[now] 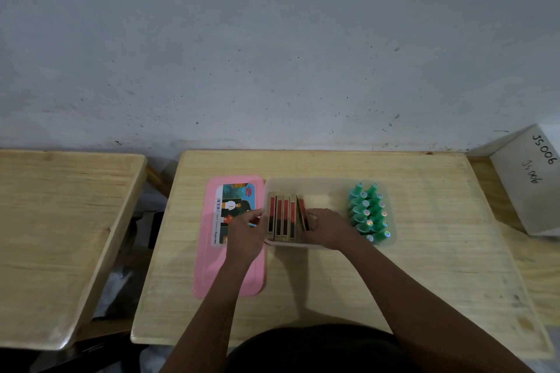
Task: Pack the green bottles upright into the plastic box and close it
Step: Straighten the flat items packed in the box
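Our right hand's (327,228) fingers (313,219) pinch the leaning carton (301,206); our left hand (245,233), grip unclear, is nearer the pink lid (206,266) lying left.

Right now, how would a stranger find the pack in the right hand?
On the middle wooden table sits a translucent box, green bottles at its right end. Slim red-and-gold packs stand at its left; the held pack is rightmost, alone tilted.
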A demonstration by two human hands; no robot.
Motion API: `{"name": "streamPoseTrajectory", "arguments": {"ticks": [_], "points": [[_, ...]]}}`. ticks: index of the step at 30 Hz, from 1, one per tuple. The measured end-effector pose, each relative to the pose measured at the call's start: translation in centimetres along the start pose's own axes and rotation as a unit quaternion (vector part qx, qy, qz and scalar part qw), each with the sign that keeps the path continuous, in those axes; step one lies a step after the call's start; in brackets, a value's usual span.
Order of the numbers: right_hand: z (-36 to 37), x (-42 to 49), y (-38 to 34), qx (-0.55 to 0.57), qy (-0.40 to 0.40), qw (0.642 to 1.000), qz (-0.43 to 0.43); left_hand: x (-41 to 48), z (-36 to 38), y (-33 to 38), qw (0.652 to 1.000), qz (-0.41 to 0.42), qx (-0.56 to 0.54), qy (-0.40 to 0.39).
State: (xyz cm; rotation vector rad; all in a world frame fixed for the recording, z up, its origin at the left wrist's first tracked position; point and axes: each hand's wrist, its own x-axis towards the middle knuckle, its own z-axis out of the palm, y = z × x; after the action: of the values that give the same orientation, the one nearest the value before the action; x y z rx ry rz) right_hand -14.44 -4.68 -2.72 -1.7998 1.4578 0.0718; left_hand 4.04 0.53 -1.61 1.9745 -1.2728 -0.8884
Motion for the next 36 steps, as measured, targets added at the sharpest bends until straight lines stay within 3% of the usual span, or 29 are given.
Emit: {"name": "streamPoseTrajectory", "arguments": {"ticks": [5, 10, 16, 20, 26, 31, 36], "points": [[-0.3, 0.0, -0.2, -0.004, -0.039, 0.999, -0.038, 0.0, 0.1, 0.0, 1.000, -0.008, -0.010, 0.004], [-0.5, 0.6, 0.4, 0.002, -0.077, 0.997, -0.003, 0.0, 0.1, -0.1, 1.000, -0.011, -0.011, 0.005], [-1.4, 2.1, 0.4, 0.053, 0.035, 0.997, 0.043, 0.0, 0.1, 0.0, 1.000, -0.009, -0.003, 0.001], [-1.0, 2.4, -0.2, 0.086, 0.009, 0.996, 0.029, 0.1, 0.1, -0.1, 1.000, -0.013, -0.007, 0.002], [-1.1, 3.3, 0.4, 0.115, 0.047, 0.990, 0.064, 0.1, 0.2, -0.2, 1.000, -0.018, -0.016, 0.008], [-0.7, 3.7, 0.0, 0.188, 0.033, 0.980, 0.063, 0.1, 0.2, -0.2, 1.000, -0.024, -0.018, 0.010], [-0.2, 3.6, -0.4, 0.175, 0.056, 0.982, 0.051, 0.1, 0.3, -0.2, 1.000, -0.019, -0.009, 0.016]]}}
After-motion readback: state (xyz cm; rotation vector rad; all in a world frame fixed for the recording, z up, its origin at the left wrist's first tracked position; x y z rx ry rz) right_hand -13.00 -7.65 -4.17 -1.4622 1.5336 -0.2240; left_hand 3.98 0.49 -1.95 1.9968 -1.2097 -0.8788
